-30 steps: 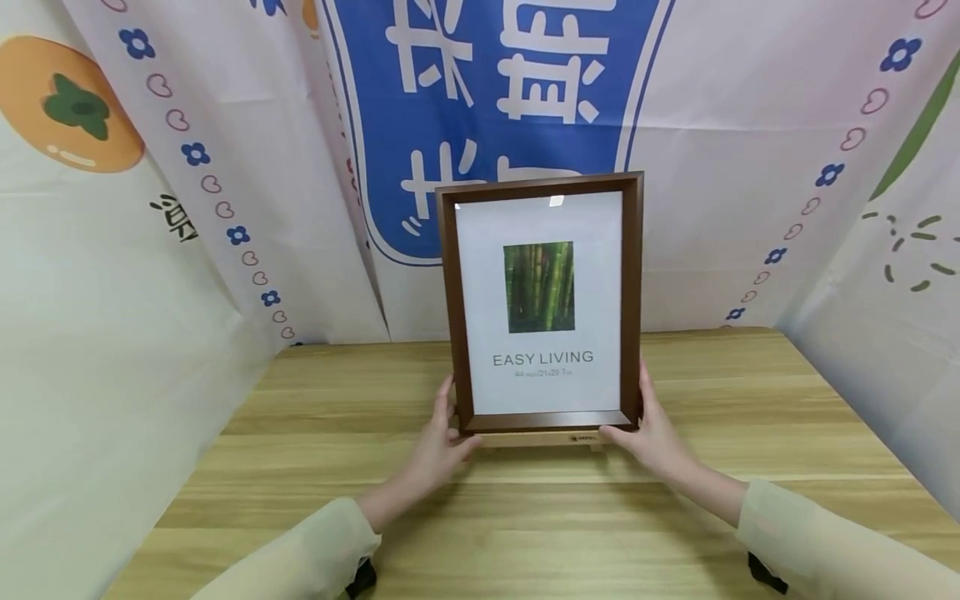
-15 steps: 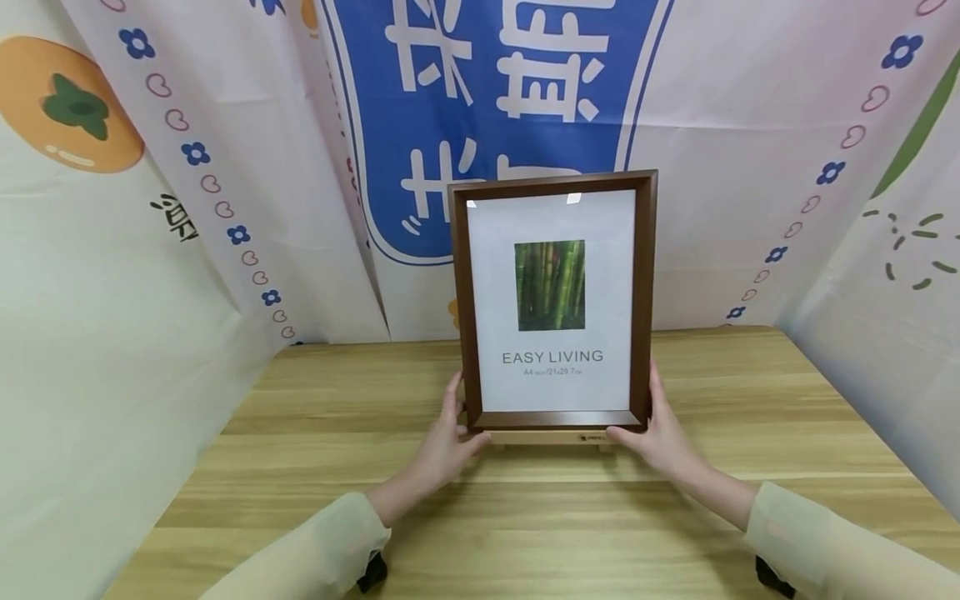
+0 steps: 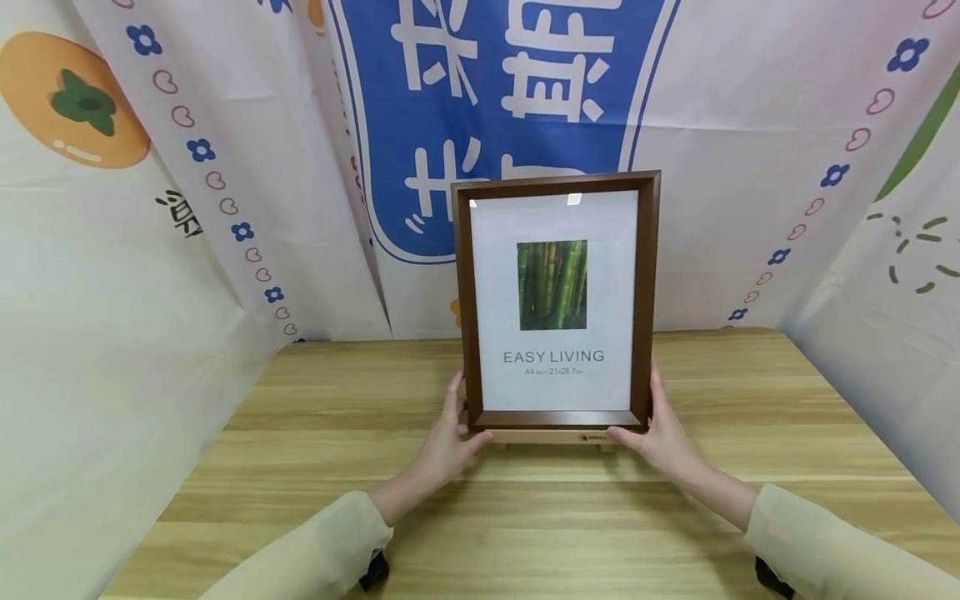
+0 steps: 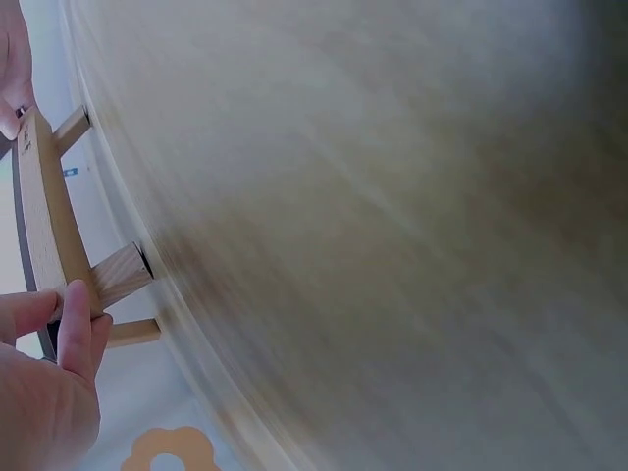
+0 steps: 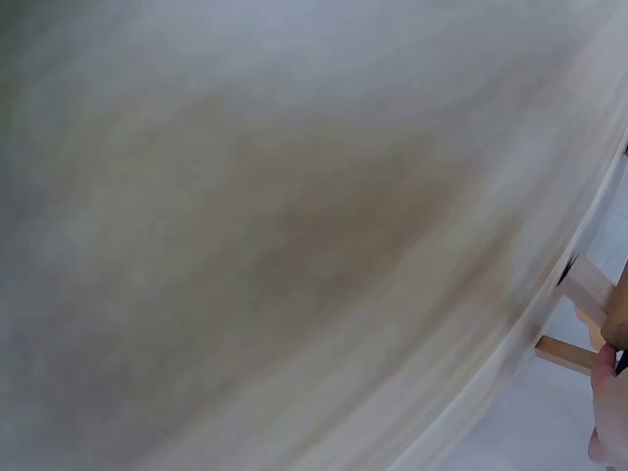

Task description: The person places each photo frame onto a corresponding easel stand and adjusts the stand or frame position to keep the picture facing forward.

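Note:
A brown picture frame (image 3: 553,383) with a bamboo picture and the words EASY LIVING stands nearly upright on a small wooden easel (image 3: 551,437). My left hand (image 3: 442,446) grips the lower left corner, its thumb on the easel's front ledge and its fingers along the side. At the lower right corner my right hand (image 3: 663,437) does the same. In the left wrist view the left thumb and fingers pinch the end of the ledge (image 4: 49,206), and short legs (image 4: 123,275) reach down to the table. The right wrist view catches only part of the right hand (image 5: 610,407) beside an easel leg (image 5: 567,354).
The wood-grain table (image 3: 555,533) spreads around the easel. Printed white cloth (image 3: 720,208) with a blue panel hangs close behind the frame, and more cloth (image 3: 112,333) closes in both sides.
The picture frame and easel have shifted slightly to the right, with both hands moving along on them. Over the last half second they hardly move.

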`<move>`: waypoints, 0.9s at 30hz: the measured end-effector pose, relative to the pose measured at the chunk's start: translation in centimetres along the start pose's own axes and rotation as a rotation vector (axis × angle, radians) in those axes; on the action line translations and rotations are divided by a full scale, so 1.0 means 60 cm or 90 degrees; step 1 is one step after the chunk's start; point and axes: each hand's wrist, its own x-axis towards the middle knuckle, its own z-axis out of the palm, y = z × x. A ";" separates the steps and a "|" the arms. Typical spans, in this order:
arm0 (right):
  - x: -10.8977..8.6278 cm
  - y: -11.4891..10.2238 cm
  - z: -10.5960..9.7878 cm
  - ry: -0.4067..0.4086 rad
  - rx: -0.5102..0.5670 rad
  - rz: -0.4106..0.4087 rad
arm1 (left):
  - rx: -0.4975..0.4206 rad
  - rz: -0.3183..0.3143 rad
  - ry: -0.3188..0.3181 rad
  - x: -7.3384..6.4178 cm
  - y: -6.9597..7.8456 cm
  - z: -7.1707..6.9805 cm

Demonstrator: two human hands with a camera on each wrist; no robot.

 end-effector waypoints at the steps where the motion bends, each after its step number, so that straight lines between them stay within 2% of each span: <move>1: 0.000 -0.001 -0.001 0.000 -0.005 0.000 | 0.000 -0.001 -0.001 0.000 0.001 0.001; 8: 0.001 -0.001 -0.006 -0.004 -0.006 0.005 | -0.009 -0.005 0.000 0.000 0.003 0.005; 13: 0.006 -0.001 -0.003 -0.009 -0.012 0.001 | 0.006 0.002 0.007 -0.001 -0.003 -0.002; 17: 0.002 0.001 -0.006 -0.025 -0.030 0.013 | -0.016 0.018 0.008 -0.004 -0.013 -0.010; 21: -0.017 0.007 -0.024 -0.034 -0.028 -0.006 | -0.051 0.053 0.007 -0.011 -0.021 -0.033; 23: -0.025 0.009 -0.040 -0.032 -0.027 -0.032 | -0.046 0.062 0.004 -0.016 -0.019 -0.052; 25: -0.032 0.006 -0.060 -0.028 -0.030 -0.055 | -0.018 0.060 -0.001 -0.022 -0.013 -0.075; 27: -0.035 0.001 -0.081 -0.030 -0.052 -0.069 | 0.037 0.057 -0.010 -0.028 -0.003 -0.099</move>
